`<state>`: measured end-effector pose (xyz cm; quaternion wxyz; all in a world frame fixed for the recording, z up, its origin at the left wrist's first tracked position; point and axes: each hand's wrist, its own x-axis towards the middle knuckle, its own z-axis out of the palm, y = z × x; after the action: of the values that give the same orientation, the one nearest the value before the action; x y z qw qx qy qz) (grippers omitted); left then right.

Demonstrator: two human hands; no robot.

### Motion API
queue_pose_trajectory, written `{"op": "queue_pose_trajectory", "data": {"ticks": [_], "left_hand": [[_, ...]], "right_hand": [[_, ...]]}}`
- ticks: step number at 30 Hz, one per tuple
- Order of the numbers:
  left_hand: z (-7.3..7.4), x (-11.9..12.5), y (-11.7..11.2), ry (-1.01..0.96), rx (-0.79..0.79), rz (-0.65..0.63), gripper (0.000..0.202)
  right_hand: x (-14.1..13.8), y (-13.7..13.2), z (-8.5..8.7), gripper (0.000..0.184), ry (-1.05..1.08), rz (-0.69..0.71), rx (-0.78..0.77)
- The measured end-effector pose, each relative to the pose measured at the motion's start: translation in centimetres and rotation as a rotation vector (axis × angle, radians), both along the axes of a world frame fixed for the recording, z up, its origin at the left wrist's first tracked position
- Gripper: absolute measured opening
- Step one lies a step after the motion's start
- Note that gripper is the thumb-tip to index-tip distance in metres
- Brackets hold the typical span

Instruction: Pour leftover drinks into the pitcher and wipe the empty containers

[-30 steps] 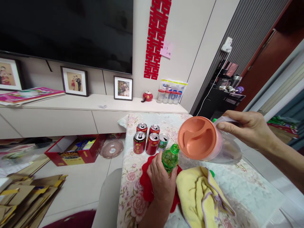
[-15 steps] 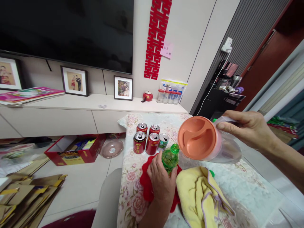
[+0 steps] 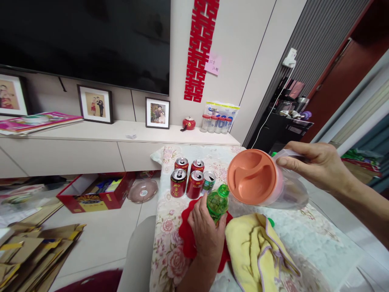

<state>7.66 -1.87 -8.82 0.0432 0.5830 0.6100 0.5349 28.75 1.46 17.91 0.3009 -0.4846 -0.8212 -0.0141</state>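
My left hand (image 3: 206,229) is wrapped round a green plastic bottle (image 3: 218,202) with an uncapped neck. The bottle stands over a red scalloped mat (image 3: 189,237). In my right hand (image 3: 316,160) is the handle of a clear plastic pitcher (image 3: 293,190), tilted so its orange lid (image 3: 252,178) faces me and leans toward the bottle. Lid and bottle neck are close but apart. Whether liquid is flowing I cannot tell. Just behind the bottle are several opened red drink cans (image 3: 195,184) and a green-and-white can (image 3: 208,182). A yellow towel (image 3: 258,247) lies crumpled below the pitcher.
A floral tablecloth (image 3: 173,259) covers the table. Partly behind the towel shows a green cap (image 3: 271,222). A white cabinet (image 3: 146,156) with framed photos and jars (image 3: 214,123) stands behind. On the left floor are a red box (image 3: 91,196) and flattened cardboard (image 3: 33,255).
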Motion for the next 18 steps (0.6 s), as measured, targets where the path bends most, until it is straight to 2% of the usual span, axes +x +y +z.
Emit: {"op": "queue_pose_trajectory", "data": {"ticks": [18], "left_hand": [[-0.17, 0.07, 0.06, -0.014, 0.009, 0.005, 0.066]], "right_hand": [[-0.14, 0.02, -0.1, 0.049, 0.003, -0.013, 0.018]]}}
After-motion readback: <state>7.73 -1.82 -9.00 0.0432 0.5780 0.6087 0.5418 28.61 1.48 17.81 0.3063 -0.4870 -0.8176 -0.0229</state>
